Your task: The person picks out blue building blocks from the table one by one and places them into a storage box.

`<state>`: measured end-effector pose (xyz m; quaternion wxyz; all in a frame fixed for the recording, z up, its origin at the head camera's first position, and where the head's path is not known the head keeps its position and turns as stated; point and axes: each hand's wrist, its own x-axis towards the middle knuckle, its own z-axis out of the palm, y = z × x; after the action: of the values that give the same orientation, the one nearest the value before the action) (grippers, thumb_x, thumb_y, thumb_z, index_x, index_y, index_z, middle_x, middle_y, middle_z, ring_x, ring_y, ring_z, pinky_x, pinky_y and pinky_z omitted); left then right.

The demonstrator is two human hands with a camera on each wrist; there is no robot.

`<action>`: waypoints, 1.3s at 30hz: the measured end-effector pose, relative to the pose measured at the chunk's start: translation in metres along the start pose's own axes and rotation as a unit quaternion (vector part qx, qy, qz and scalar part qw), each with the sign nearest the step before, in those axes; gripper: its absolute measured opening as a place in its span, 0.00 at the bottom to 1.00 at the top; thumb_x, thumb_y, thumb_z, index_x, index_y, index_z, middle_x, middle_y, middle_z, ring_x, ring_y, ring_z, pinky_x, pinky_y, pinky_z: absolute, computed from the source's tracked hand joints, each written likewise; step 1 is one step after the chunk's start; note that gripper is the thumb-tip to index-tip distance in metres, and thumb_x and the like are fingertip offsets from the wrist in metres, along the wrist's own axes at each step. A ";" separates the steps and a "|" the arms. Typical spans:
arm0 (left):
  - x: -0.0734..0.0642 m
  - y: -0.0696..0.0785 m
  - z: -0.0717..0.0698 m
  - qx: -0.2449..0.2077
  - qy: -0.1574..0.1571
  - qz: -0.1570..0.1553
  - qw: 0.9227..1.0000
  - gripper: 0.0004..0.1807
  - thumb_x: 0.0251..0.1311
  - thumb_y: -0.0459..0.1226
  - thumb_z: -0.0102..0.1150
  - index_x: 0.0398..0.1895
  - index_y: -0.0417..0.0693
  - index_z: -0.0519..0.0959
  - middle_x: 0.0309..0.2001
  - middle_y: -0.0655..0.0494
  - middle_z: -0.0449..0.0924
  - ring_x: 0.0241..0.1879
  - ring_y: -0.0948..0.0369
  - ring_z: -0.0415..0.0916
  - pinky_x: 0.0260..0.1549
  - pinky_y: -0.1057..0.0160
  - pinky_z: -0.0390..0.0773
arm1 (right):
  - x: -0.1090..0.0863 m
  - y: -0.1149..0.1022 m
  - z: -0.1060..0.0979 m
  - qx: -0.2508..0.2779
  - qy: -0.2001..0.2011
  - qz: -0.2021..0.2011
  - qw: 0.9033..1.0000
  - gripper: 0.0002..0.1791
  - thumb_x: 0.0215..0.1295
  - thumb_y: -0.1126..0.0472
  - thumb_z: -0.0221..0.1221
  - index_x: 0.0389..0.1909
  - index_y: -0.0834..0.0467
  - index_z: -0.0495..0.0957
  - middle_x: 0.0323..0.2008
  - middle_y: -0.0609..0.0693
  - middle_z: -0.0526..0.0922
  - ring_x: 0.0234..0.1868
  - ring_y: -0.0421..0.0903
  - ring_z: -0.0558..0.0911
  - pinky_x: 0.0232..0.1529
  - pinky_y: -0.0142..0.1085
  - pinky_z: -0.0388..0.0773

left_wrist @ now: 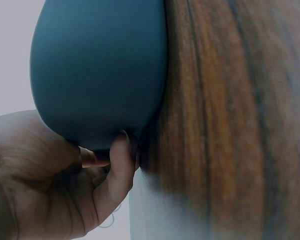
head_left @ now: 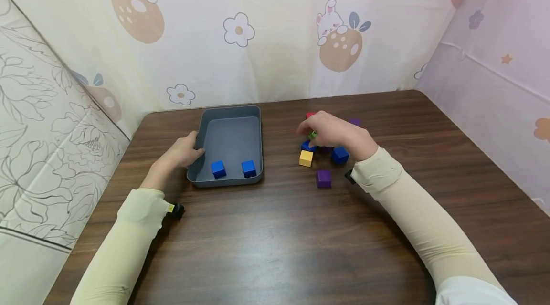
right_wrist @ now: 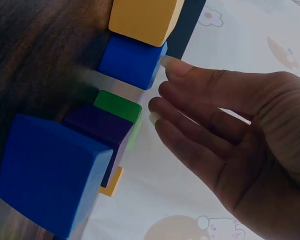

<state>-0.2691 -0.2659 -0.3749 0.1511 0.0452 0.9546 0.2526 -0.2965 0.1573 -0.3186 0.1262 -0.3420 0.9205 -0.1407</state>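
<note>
A grey tray [head_left: 232, 113] lies on the table's left part, with a blue cube [head_left: 218, 169] and another blue cube [head_left: 248, 169] near its front wall. My left hand [head_left: 185, 151] holds the tray's left side, its fingers curled at the outer wall [left_wrist: 97, 65]. My right hand [head_left: 328, 131] hovers above a group of coloured blocks with nothing between its fingers. Its thumb tip is close to a blue block [right_wrist: 130, 61] that lies against a yellow block [right_wrist: 142, 20]. Green [right_wrist: 117, 106] and purple [right_wrist: 97, 122] blocks stand below its fingertips, partly hidden from above.
Nearer the front lies a purple cube [head_left: 323, 179], with a blue cube [head_left: 340, 155] under my right wrist. A red block [head_left: 310, 115] and a purple block [head_left: 354, 122] show behind the right hand. Patterned curtains [head_left: 275, 57] border the brown table [head_left: 266, 233].
</note>
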 end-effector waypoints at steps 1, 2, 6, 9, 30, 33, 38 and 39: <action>0.000 0.000 0.000 0.000 0.000 -0.001 1.000 0.38 0.80 0.34 0.50 0.82 0.28 0.45 0.72 0.18 0.60 0.58 0.34 0.80 0.37 0.51 0.90 | 0.000 0.000 0.000 0.001 -0.002 0.002 1.000 0.22 0.64 0.71 0.72 0.60 0.63 0.84 0.56 0.60 0.87 0.58 0.57 0.84 0.62 0.53 0.81; 0.000 0.000 0.000 0.000 -0.001 0.000 1.000 0.38 0.81 0.34 0.50 0.82 0.28 0.45 0.72 0.18 0.60 0.58 0.33 0.80 0.37 0.51 0.90 | 0.000 0.000 0.000 0.003 -0.003 0.002 1.000 0.22 0.64 0.71 0.72 0.60 0.63 0.84 0.56 0.60 0.87 0.58 0.57 0.84 0.62 0.53 0.81; 0.000 0.000 -0.001 -0.002 -0.001 -0.001 1.000 0.38 0.81 0.34 0.50 0.82 0.28 0.45 0.73 0.18 0.60 0.59 0.33 0.80 0.37 0.51 0.90 | -0.001 -0.001 -0.001 0.003 -0.013 0.008 1.000 0.23 0.64 0.70 0.73 0.60 0.63 0.84 0.56 0.59 0.87 0.59 0.57 0.84 0.63 0.53 0.81; 0.000 0.000 -0.001 0.000 -0.001 0.000 1.000 0.38 0.81 0.34 0.50 0.82 0.28 0.45 0.72 0.18 0.60 0.58 0.34 0.80 0.37 0.51 0.90 | -0.001 -0.002 -0.001 -0.002 -0.022 0.006 1.000 0.24 0.63 0.69 0.73 0.61 0.63 0.83 0.56 0.59 0.87 0.59 0.57 0.84 0.62 0.52 0.81; 0.001 0.000 -0.001 0.006 0.001 -0.005 1.000 0.38 0.81 0.35 0.50 0.83 0.29 0.44 0.73 0.19 0.59 0.61 0.33 0.78 0.41 0.49 0.90 | 0.011 -0.007 0.017 -0.041 -0.059 0.001 0.997 0.20 0.68 0.70 0.67 0.60 0.61 0.84 0.58 0.56 0.86 0.59 0.55 0.82 0.61 0.51 0.83; 0.000 0.001 -0.002 0.003 0.002 -0.006 1.000 0.38 0.81 0.35 0.50 0.83 0.30 0.45 0.73 0.19 0.60 0.60 0.34 0.79 0.40 0.49 0.90 | 0.011 -0.008 0.018 -0.046 -0.061 -0.001 0.997 0.20 0.67 0.71 0.67 0.59 0.61 0.85 0.57 0.56 0.86 0.58 0.55 0.83 0.60 0.51 0.83; 0.001 0.000 -0.001 -0.001 -0.001 -0.009 1.000 0.38 0.81 0.35 0.50 0.82 0.29 0.45 0.73 0.19 0.60 0.59 0.34 0.80 0.38 0.51 0.90 | 0.012 -0.009 0.020 -0.049 -0.065 0.000 0.997 0.20 0.67 0.72 0.66 0.59 0.60 0.86 0.57 0.56 0.86 0.58 0.55 0.82 0.60 0.51 0.82; 0.001 0.000 -0.001 -0.001 -0.001 -0.008 1.000 0.38 0.80 0.35 0.50 0.82 0.29 0.45 0.73 0.18 0.60 0.59 0.34 0.80 0.38 0.51 0.90 | 0.012 -0.009 0.020 -0.050 -0.065 0.001 0.997 0.20 0.67 0.72 0.66 0.59 0.60 0.85 0.57 0.56 0.86 0.59 0.56 0.81 0.61 0.52 0.82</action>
<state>-0.2705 -0.2660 -0.3747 0.1545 0.0374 0.9546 0.2518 -0.2933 0.1399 -0.3353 0.1684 -0.3556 0.9165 -0.0723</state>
